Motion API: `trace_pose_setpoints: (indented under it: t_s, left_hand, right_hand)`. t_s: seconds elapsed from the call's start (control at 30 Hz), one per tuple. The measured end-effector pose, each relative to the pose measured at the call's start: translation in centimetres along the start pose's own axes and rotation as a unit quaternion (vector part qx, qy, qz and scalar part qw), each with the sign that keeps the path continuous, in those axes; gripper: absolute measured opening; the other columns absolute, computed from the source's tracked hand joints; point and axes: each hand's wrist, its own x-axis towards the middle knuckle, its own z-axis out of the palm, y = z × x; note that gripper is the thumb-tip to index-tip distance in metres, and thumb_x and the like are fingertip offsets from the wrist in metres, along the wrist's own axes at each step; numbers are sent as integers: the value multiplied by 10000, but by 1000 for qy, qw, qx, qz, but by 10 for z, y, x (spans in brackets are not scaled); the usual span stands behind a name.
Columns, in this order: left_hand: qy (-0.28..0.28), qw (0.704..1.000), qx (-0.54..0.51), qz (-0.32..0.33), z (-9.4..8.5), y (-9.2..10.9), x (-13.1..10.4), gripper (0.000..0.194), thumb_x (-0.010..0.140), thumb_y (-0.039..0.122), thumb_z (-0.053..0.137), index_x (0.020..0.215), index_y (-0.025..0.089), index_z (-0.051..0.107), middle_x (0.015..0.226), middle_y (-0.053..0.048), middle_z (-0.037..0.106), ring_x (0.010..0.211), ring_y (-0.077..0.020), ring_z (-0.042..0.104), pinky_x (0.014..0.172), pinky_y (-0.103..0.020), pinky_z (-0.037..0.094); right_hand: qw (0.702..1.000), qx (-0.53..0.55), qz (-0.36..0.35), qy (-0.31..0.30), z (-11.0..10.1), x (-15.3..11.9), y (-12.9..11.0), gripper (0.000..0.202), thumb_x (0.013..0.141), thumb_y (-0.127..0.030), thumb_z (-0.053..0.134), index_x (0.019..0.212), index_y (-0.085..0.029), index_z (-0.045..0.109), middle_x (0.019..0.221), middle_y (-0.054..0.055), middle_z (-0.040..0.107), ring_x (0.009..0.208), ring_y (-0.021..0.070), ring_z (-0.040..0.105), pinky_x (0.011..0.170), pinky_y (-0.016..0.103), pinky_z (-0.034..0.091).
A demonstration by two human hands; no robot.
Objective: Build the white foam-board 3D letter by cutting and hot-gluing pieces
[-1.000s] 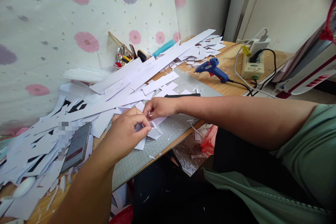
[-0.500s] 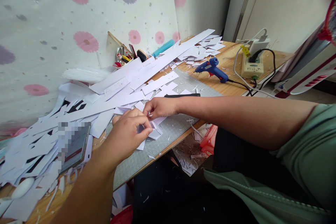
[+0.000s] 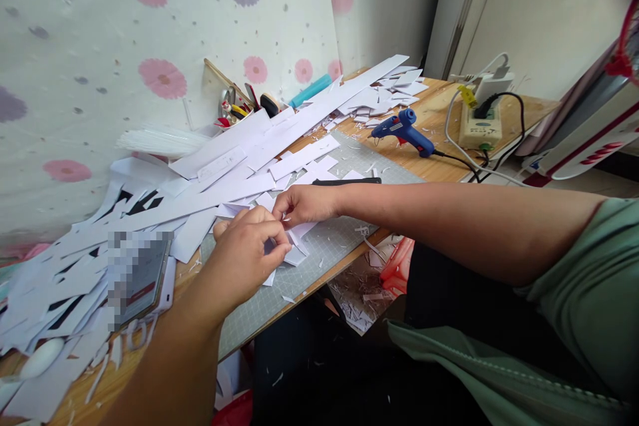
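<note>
White card (image 3: 297, 255), bent so that parts of it stand up, sits on the grey cutting mat (image 3: 242, 319), toward the edge by the person's lap. The left hand (image 3: 249, 249) curls over the card, and its thumb and first finger look to be pinching it. The right hand (image 3: 303, 205) is over the mat too, with its fingertips bunched close together. I can't tell if they have hold of anything, because the left hand hides part of the spot.

To do this bit well, I think a soft pinch is best, since thin card could bend if squeezed hard. The left hand can be the steady one, while the right does the small, fussy work. Pushing down toward the mat would give the card something firm to lean on. A little white scrap (image 3: 287, 299) lies on the mat, and bits like that could get underneath and make it wobble. The blue glue gun (image 3: 405, 133) rests just off the mat's far right side, so mind its tip.
</note>
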Motion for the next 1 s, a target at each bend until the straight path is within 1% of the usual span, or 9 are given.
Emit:
trace_pose_setpoints:
  t_s: [0.2, 0.57, 0.77, 1.0]
  left_hand:
    - [0, 1000, 10, 0, 1, -1, -2, 192, 772, 240, 521, 625, 245, 644, 898, 5, 597, 974, -230, 510, 834, -418, 253]
    - [0, 1000, 21, 3, 1, 0, 1, 197, 766, 236, 524, 613, 247, 647, 880, 5, 593, 960, -222, 514, 816, -396, 258]
    - [8, 999, 34, -7, 2, 2, 1, 193, 745, 219, 525, 594, 244, 642, 868, 6, 597, 955, -224, 514, 806, -402, 254]
    - [21, 998, 54, -1, 4, 5, 2, 196, 721, 196, 507, 566, 236, 620, 830, 1, 595, 934, -226, 509, 772, -404, 247]
  right_hand:
    - [1000, -3, -1, -1, 0, 1, 2, 103, 719, -69, 616, 773, -112, 692, 686, -38, 616, 678, 86, 510, 701, 216, 387]
    - [1000, 1, -5, -8, 0, 1, 4, 89, 730, -93, 614, 763, -115, 693, 674, -41, 610, 665, 83, 506, 693, 214, 387]
    - [1000, -1, -2, -8, -1, 2, 3, 90, 727, -86, 617, 753, -120, 695, 663, -46, 604, 669, 82, 502, 695, 210, 384]
    - [1000, 0, -8, -12, 0, 2, 4, 100, 730, -78, 606, 749, -116, 697, 660, -45, 605, 664, 84, 501, 689, 215, 385]
